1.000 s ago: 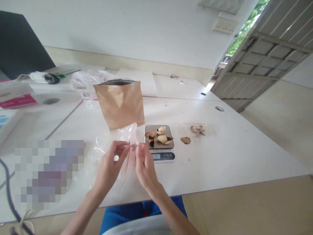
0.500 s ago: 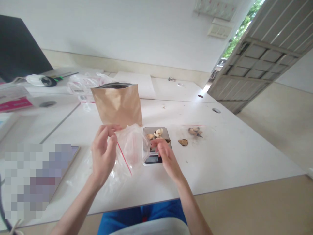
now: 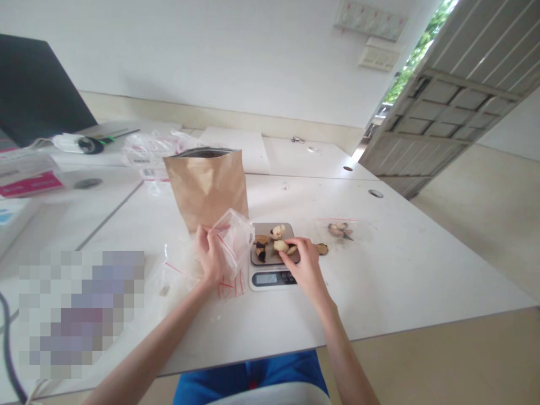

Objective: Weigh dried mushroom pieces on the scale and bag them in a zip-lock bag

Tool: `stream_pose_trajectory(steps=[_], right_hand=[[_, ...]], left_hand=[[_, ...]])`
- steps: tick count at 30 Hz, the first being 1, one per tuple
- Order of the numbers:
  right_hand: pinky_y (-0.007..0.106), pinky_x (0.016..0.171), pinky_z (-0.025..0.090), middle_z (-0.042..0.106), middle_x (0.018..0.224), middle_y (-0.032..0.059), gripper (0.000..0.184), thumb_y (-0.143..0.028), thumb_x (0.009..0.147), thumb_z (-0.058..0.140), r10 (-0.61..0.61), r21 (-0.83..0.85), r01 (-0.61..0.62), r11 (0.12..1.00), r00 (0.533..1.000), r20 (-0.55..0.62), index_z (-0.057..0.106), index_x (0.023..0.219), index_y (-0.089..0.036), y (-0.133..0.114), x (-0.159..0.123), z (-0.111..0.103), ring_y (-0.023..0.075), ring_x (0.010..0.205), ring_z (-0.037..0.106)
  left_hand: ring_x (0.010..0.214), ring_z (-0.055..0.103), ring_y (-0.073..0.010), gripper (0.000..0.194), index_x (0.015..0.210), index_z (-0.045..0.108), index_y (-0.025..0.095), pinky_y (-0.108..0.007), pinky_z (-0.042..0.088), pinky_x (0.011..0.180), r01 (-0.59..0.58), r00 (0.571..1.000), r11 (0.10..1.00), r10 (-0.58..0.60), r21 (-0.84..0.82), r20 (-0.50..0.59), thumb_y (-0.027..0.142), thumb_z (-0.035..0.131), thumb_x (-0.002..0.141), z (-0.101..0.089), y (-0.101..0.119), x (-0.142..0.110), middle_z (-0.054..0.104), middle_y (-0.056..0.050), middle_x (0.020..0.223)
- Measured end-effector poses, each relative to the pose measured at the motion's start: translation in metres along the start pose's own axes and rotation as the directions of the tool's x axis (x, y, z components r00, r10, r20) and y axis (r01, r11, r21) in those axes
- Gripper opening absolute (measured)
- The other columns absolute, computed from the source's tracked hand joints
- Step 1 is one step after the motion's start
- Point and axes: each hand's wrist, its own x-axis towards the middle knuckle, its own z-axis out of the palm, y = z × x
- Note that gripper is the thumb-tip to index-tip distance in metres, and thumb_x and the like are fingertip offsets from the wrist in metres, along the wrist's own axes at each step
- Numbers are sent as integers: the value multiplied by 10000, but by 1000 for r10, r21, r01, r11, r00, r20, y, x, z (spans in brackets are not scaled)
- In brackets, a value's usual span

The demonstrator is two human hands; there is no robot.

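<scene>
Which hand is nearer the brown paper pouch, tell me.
Left hand: just in front of the brown paper pouch. Right hand: farther off to the right, at the digital scale.

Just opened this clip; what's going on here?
A person's left hand holds up a clear zip bag beside a small scale. The right hand has its fingers around a pale, dried-looking piece among others on the scale. A brown paper bag stands open behind, and a filled clear bag lies to the right.
</scene>
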Motion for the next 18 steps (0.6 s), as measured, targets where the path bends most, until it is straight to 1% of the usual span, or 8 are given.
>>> stream_pose_trajectory(steps=[2,3,6,9,13,14,16,18], right_hand=[[390,784,512,605,907,82,53,-206,846,550,30,72,-30,997,999,-11,574,893,-200,-9,9,-6,217,834,607],[360,750,522,600,892,76,51,-187,851,530,44,106,-41,994,999,-27,576,870,-199,-14,14,-8,200,800,611],[308,699,529,589,871,58,128,-120,849,482,38,148,-29,989,998,-59,583,832,-196,-33,36,-13,168,741,612],[294,699,529,582,848,46,155,-84,834,482,-32,153,40,987,998,-55,587,807,-194,-53,56,-16,163,745,613],[261,712,532,592,871,38,137,-107,860,493,-100,249,145,958,978,-183,588,840,-203,-84,72,-15,147,779,613],[261,727,531,597,870,36,128,-116,867,500,-131,262,178,948,973,-188,590,850,-206,-90,74,-13,145,785,615],[278,795,523,624,892,38,98,-146,875,524,-223,293,247,924,968,-114,598,870,-211,-96,77,-6,154,843,629],[316,888,501,656,957,53,80,-194,890,533,-289,333,279,901,957,-18,610,892,-215,-91,78,4,172,950,634]], left_hand=[[617,489,-140,194,631,416,216,-266,366,599,1,1000,1000,-1,-1,2,265,448,815,-1,-4,-1,590,-2,662],[623,493,-142,197,635,425,216,-266,371,601,-4,1000,1000,4,0,6,272,451,822,-2,-5,-2,586,-3,662],[637,515,-146,210,642,455,212,-268,389,610,-30,999,1000,30,3,26,287,461,837,-2,-2,-4,589,-5,667],[638,533,-141,203,664,478,204,-266,396,618,-61,997,998,61,5,51,297,470,844,-3,3,-6,615,-7,698],[629,548,-137,209,677,487,199,-258,390,604,-83,994,997,83,2,71,312,475,853,-4,6,-7,619,-2,692],[628,551,-137,213,679,488,198,-258,389,604,-85,994,996,84,1,75,318,478,854,-4,6,-7,623,-3,696],[639,560,-138,216,690,491,197,-260,393,617,-86,993,996,86,-4,81,329,477,861,-3,5,-6,639,-7,719],[657,569,-142,214,698,490,199,-262,398,635,-86,993,996,86,-10,84,338,480,861,-3,3,-6,649,-10,731]])
